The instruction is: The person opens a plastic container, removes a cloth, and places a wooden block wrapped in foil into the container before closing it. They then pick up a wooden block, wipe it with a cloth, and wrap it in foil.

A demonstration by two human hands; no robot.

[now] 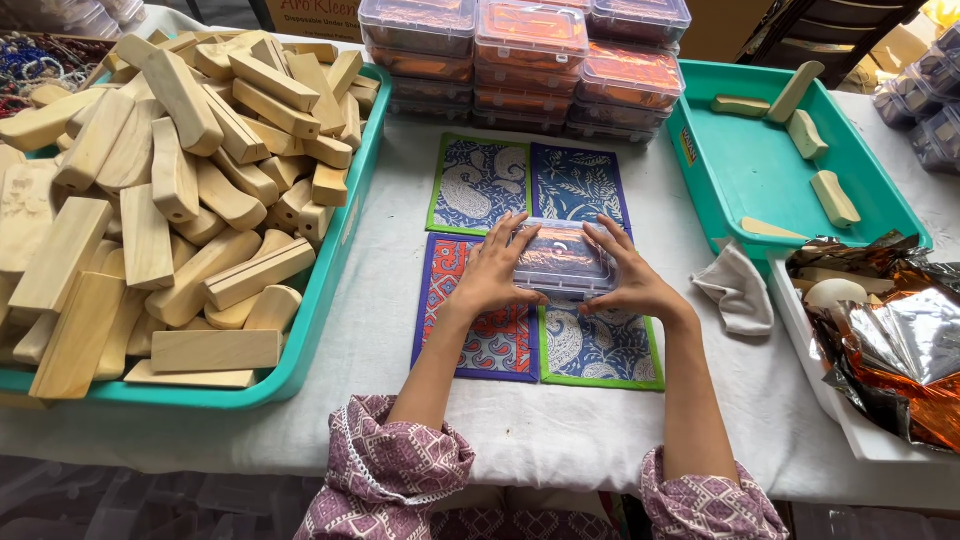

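My left hand [492, 272] and right hand [630, 278] clasp the clear lidded box [563, 258] from both sides, steadying it on the patterned mats [480, 185].

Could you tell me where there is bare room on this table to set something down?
Bare white cloth lies along the near edge, below the patterned mats. The right teal tray is mostly bare. The left tray overflows with wooden blocks.
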